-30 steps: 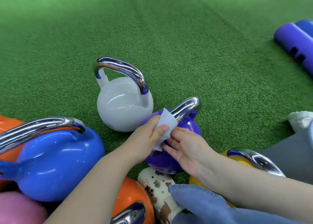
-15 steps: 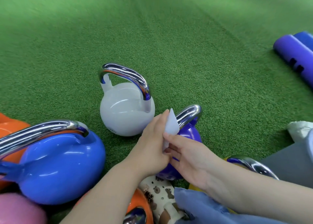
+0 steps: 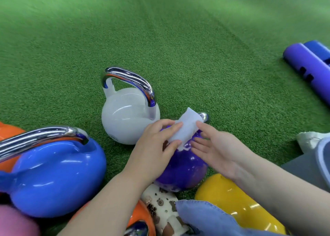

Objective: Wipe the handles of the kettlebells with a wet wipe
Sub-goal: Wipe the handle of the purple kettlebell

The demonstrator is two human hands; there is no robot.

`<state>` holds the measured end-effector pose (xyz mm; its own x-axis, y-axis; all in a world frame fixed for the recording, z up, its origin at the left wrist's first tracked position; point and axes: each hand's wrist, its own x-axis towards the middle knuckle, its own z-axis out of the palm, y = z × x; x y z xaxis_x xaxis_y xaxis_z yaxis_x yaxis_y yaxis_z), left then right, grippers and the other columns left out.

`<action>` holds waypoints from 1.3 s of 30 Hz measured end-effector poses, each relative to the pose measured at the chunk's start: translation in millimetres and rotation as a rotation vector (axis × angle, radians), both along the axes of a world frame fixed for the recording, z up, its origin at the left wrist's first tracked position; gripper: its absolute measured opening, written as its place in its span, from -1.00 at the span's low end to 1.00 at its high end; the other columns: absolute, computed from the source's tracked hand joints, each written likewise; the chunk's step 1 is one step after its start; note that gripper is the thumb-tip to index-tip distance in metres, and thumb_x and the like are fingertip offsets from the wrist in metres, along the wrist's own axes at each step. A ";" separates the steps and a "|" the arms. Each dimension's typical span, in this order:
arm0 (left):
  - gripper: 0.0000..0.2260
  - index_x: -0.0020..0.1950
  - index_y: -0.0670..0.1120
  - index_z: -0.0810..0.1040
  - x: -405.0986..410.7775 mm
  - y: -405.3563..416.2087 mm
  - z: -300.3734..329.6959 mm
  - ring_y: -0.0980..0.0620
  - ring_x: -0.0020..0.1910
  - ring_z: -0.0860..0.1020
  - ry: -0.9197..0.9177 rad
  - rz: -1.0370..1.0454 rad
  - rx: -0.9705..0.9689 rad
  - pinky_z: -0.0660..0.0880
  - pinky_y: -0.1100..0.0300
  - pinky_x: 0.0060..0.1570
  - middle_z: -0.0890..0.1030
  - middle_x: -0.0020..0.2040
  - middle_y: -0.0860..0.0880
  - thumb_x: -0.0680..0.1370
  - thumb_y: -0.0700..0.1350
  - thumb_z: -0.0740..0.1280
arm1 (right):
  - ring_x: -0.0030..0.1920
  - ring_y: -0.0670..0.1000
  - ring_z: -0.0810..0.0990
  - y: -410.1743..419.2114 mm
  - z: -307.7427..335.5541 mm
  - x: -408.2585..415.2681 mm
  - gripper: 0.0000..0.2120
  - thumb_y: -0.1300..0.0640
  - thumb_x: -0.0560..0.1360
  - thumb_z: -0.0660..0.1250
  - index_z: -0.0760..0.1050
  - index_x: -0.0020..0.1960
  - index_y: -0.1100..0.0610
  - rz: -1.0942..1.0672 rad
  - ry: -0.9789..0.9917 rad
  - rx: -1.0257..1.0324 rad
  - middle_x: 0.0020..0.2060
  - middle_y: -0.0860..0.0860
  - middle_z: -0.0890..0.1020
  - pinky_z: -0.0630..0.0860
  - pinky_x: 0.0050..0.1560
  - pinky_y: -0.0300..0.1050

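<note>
Left hand (image 3: 153,146) pinches the wet wipe (image 3: 185,128) between thumb and fingers, draping it over the purple kettlebell (image 3: 185,166) handle just beyond the fingertips. Right hand (image 3: 216,146) hovers beside it, fingers loose and straight, touching the wipe's edge. White kettlebell (image 3: 125,118): small print, unreadable.

Left hand (image 3: 153,144): reaches in from lower left on a bare forearm, fingers and thumb curled, pinching the near end of a white wet wipe (image 3: 185,128).
Right hand (image 3: 216,146): comes in from lower right, palm turned leftward, fingers straight and spread, fingertips touching the wipe's right edge.
</note>
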<state>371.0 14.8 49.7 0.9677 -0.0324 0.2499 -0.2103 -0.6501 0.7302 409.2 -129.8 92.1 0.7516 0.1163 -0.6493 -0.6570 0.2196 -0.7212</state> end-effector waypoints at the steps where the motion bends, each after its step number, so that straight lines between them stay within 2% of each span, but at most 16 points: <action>1: -0.61 0.29 0.05 0.49 0.1 0.2 0.5 0.22 0.16 0.32 0.001 0.006 0.006 0.04 0.66 0.14 0.40 0.12 0.22 0.46 0.00 0.28 | -0.07 0.01 0.51 -6.7 1.7 -2.2 -0.82 0.14 0.51 0.32 0.44 0.06 0.20 0.006 -0.065 -0.185 -0.09 0.09 0.51 0.51 0.10 -0.05; 4: -0.56 0.33 0.06 0.45 0.9 1.5 3.3 0.22 0.17 0.34 0.027 0.022 0.003 0.08 0.63 0.14 0.41 0.11 0.25 0.46 -0.08 0.40 | 0.02 -0.07 0.44 -25.8 2.4 -1.1 -0.61 0.20 0.43 0.40 0.36 0.20 0.05 0.100 -0.577 -0.681 0.07 0.01 0.42 0.44 0.01 -0.19; 6: -0.55 0.31 0.10 0.39 -0.2 3.2 4.4 0.21 0.15 0.42 0.071 0.023 -0.079 0.22 0.48 0.14 0.44 0.06 0.35 0.45 -0.08 0.40 | 0.12 -0.08 0.40 -30.1 1.0 7.5 -0.59 0.08 0.37 0.40 0.41 0.19 0.06 0.403 -1.138 -0.944 0.10 -0.01 0.46 0.34 0.21 -0.21; 8: -0.67 0.20 0.18 0.31 -1.8 4.6 4.6 0.21 0.09 0.50 0.099 0.026 -0.219 0.35 0.34 0.11 0.51 0.03 0.32 0.48 -0.02 0.30 | 0.17 -0.01 0.44 -27.5 -1.8 20.6 -0.49 -0.06 0.29 0.39 0.45 0.21 0.07 0.807 -1.482 -1.170 0.12 0.03 0.52 0.28 0.27 -0.19; 11: -0.82 -0.01 0.19 0.28 -1.1 5.5 3.5 0.25 -0.02 0.53 0.068 0.123 -0.301 0.37 0.48 -0.02 0.59 -0.04 0.13 0.58 -0.12 0.19 | -0.05 0.06 0.63 -14.8 -2.4 40.0 -0.50 -0.02 0.18 0.53 0.56 0.08 0.07 1.137 -1.734 -1.394 -0.05 -0.01 0.64 0.53 0.06 -0.07; 13: -0.79 -0.06 0.16 0.29 0.2 6.6 2.8 0.17 -0.06 0.53 0.067 0.189 -0.291 0.35 0.47 -0.12 0.56 -0.08 0.08 0.59 -0.18 0.17 | -0.26 0.08 0.62 -0.7 -5.3 43.8 -0.69 0.08 0.18 0.49 0.57 -0.10 0.10 1.194 -1.816 -1.404 -0.26 -0.01 0.63 0.58 -0.20 -0.09; 16: -0.76 -0.08 0.15 0.29 2.7 8.3 1.6 0.23 -0.14 0.49 0.049 0.245 -0.275 0.32 0.49 -0.19 0.49 -0.14 0.17 0.59 -0.22 0.16 | -0.46 0.07 0.52 21.9 -19.5 34.3 -0.98 0.17 0.27 0.29 0.49 -0.30 0.10 1.146 -1.890 -1.452 -0.47 0.00 0.52 0.42 -0.44 -0.15; 21: -0.73 -0.13 0.18 0.30 4.5 6.0 1.8 0.32 -0.15 0.48 0.051 0.235 -0.273 0.32 0.55 -0.16 0.47 -0.14 0.18 0.58 -0.22 0.17 | -0.51 0.05 0.44 30.4 -34.6 30.1 -0.54 0.28 0.57 -0.13 0.50 -0.26 0.17 0.887 -2.127 -1.285 -0.48 0.04 0.49 0.34 -0.50 -0.16; 24: -0.84 -0.10 0.21 0.32 3.0 2.4 2.1 0.20 -0.10 0.50 0.021 0.188 -0.256 0.38 0.42 -0.09 0.51 -0.09 0.12 0.56 -0.08 0.15 | -0.48 0.05 0.46 12.3 -32.4 54.3 -0.94 0.23 0.44 0.14 0.38 -0.13 0.13 1.003 -2.143 -1.310 -0.43 0.02 0.51 0.35 -0.48 -0.16; 27: -0.83 -0.08 0.22 0.35 0.9 0.5 2.9 0.19 -0.13 0.49 0.031 0.144 -0.269 0.43 0.27 -0.03 0.51 -0.09 0.14 0.55 -0.09 0.19 | -0.39 0.08 0.56 -7.0 -28.0 73.9 -0.86 0.10 0.37 0.20 0.51 -0.20 0.12 1.104 -1.770 -1.268 -0.37 -0.01 0.57 0.44 -0.43 -0.18; 29: -0.84 -0.07 0.22 0.36 0.5 -0.5 3.6 0.18 -0.14 0.48 0.061 0.116 -0.287 0.43 0.23 0.00 0.51 -0.10 0.15 0.50 -0.07 0.23 | -0.24 0.08 0.59 -20.5 -31.2 79.7 -0.95 0.15 0.42 0.26 0.46 -0.21 0.07 0.984 -1.315 -1.289 -0.30 -0.06 0.56 0.47 -0.27 -0.16; 30: -0.84 -0.07 0.22 0.37 0.6 -0.9 3.9 0.20 -0.13 0.48 0.076 0.103 -0.286 0.43 0.25 0.02 0.50 -0.10 0.15 0.46 -0.05 0.23 | -0.20 0.05 0.58 -26.7 -33.7 80.0 -0.92 0.19 0.43 0.32 0.44 -0.19 0.05 0.866 -1.076 -1.171 -0.28 -0.07 0.56 0.47 -0.22 -0.15; 32: -0.81 -0.07 0.23 0.38 1.0 -0.7 3.3 0.27 -0.09 0.47 0.084 0.083 -0.251 0.41 0.37 0.01 0.49 -0.10 0.18 0.44 -0.06 0.29 | -0.26 -0.10 0.52 -34.4 -41.7 78.9 -0.79 0.24 0.40 0.39 0.41 -0.19 -0.01 0.651 -0.882 -0.944 -0.29 -0.11 0.55 0.43 -0.24 -0.16; 34: -0.74 -0.08 0.24 0.38 0.9 0.1 2.3 0.31 -0.06 0.45 0.059 0.076 -0.215 0.36 0.48 -0.03 0.47 -0.11 0.20 0.43 -0.11 0.35 | -0.27 -0.11 0.49 -31.9 -41.6 76.9 -0.79 0.27 0.41 0.35 0.41 -0.17 -0.02 0.661 -0.925 -0.979 -0.30 -0.14 0.52 0.37 -0.30 -0.19; 36: -0.76 -0.08 0.23 0.37 1.1 0.7 2.4 0.29 -0.05 0.46 0.044 0.080 -0.204 0.37 0.46 -0.01 0.47 -0.10 0.20 0.40 -0.08 0.34 | -0.18 0.02 0.52 -24.9 -33.3 75.5 -0.87 0.25 0.40 0.31 0.45 -0.10 0.06 0.874 -1.076 -1.210 -0.26 -0.08 0.53 0.36 -0.27 -0.16; 39: -0.66 -0.03 0.19 0.32 2.3 -0.5 0.0 0.24 -0.02 0.44 0.039 0.116 -0.211 0.37 0.37 0.02 0.43 -0.03 0.19 0.41 -0.15 0.40 | -0.35 0.11 0.56 -5.3 -21.5 65.4 -0.80 0.24 0.18 0.43 0.47 -0.24 0.11 1.014 -1.575 -1.436 -0.37 0.01 0.56 0.42 -0.37 -0.15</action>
<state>373.4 14.3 49.7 0.9710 0.1284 0.2015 -0.1119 -0.5008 0.8583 474.5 -135.1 70.6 0.5828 0.7953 0.1668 0.7980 -0.5989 0.0674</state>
